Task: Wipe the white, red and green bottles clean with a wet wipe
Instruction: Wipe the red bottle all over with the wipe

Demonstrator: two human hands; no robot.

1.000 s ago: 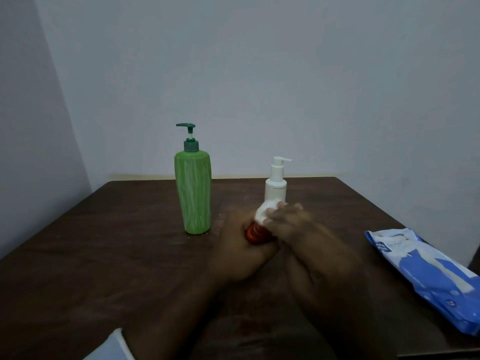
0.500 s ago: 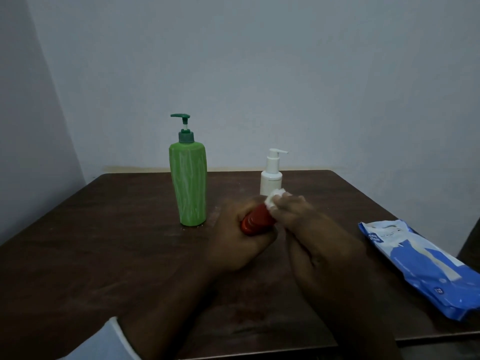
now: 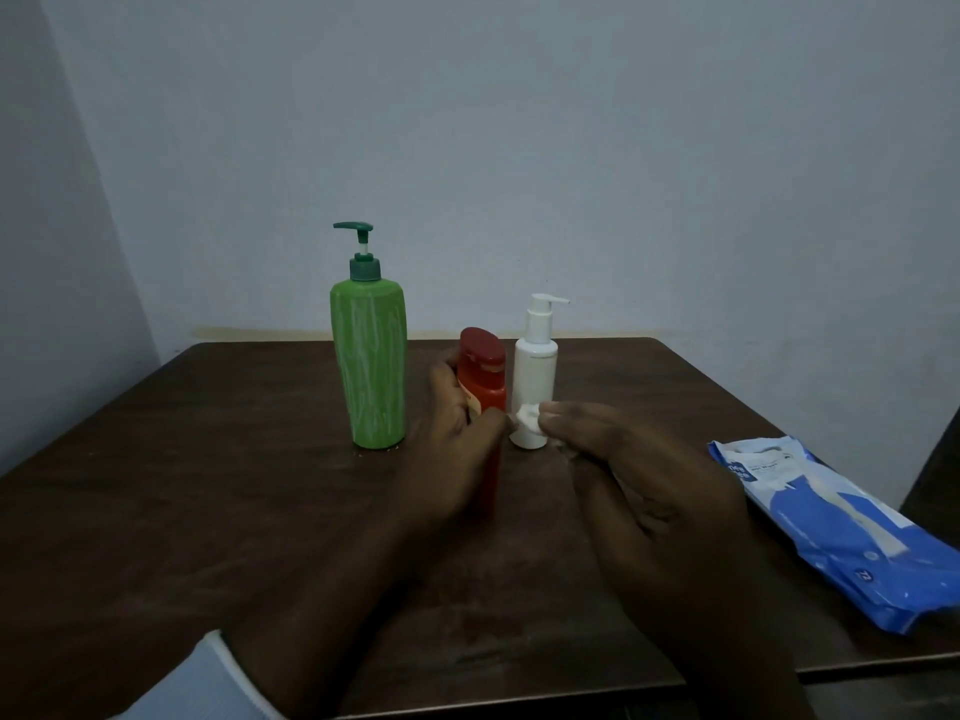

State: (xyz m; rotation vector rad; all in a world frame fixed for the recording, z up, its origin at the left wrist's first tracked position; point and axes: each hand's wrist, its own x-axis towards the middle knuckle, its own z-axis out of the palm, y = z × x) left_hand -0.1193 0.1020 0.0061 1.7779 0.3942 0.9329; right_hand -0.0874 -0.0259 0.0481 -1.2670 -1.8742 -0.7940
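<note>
We have just stood the red plastic bottle with the flip cap [image 3: 482,392] upright; half a second ago it lay tilted in our left hand with the wipe pressed on its top end. Now our left hand [image 3: 457,449] is curled around its left side, gripping it, and it seems to rest on the dark wooden bench [image 3: 156,511] between the tall green pump bottle [image 3: 370,366] and the small white pump bottle [image 3: 535,376]. Our right hand [image 3: 639,491] has drawn off the bottle and pinches the small bunched white wet wipe [image 3: 531,421] between thumb and fingertips, just right of the red bottle and in front of the white one. We judge the red bottle's wiping to be ending or moving to its side.

All 3 bottles are opaque and capped, so we cannot tell what they hold. The blue and white wet-wipe pack [image 3: 831,527] lies flat at the right edge; whether its flap is open is unclear.
</note>
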